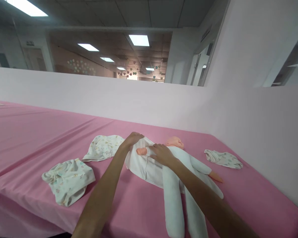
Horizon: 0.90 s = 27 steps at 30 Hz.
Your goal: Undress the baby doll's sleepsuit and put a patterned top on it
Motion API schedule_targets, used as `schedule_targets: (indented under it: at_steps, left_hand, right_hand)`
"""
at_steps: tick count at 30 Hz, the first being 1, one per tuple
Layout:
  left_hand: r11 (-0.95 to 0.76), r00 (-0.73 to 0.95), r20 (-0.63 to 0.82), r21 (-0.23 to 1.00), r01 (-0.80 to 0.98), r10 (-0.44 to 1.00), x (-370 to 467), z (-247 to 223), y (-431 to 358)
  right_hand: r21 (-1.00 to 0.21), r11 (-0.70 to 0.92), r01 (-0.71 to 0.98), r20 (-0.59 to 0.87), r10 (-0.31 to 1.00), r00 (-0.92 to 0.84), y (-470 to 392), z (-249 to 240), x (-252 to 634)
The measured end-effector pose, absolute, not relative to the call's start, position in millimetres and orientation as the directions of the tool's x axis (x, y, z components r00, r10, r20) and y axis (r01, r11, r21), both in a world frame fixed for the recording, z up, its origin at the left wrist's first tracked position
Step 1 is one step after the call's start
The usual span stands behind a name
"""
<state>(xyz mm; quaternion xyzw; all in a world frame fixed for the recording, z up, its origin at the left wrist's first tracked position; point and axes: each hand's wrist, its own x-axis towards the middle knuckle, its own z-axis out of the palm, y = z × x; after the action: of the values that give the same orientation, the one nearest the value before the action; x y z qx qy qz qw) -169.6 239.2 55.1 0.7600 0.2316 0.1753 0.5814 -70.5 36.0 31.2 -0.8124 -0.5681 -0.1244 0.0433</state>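
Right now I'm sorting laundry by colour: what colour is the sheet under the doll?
Pink; the sheet shows best in the head view.

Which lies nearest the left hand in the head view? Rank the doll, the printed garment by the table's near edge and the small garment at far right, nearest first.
1. Doll: under the left hand, which grips its white cloth.
2. Printed garment: to the left, near the table edge.
3. Small garment: far right, beyond the doll.
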Motion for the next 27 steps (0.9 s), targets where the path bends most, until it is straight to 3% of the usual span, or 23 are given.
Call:
schedule_targets:
  at_steps: [9, 14, 21, 27]
  left_hand:
    - [-0.104, 0.806, 0.187, 0.982, -0.155, 0.561, -177.4, 85.3, 210.2]
    - [-0.114, 0.811, 0.266, 0.963, -0.242, 0.52, -168.0, 93.6, 168.2]
    - [-0.119, 0.909, 0.211, 0.977, -0.18, 0.359, -167.2, 73.0, 134.6]
    - [-0.145, 0.968, 0.127, 0.985, -0.096, 0.218, -197.2, 59.5, 137.7]
  right_hand:
    - [0.009, -0.384, 0.923, 0.273, 0.889, 0.367, 65.6, 21.5, -54.2]
    - [0.038, -0.445, 0.895, 0.236, 0.874, 0.425, 80.9, 12.7, -65.5]
    - [0.011, -0.415, 0.91, 0.158, 0.899, 0.408, 80.4, 17.0, -66.0]
    - [-0.022, -0.528, 0.849, 0.144, 0.839, 0.525, 44.1, 37.1, -31.4]
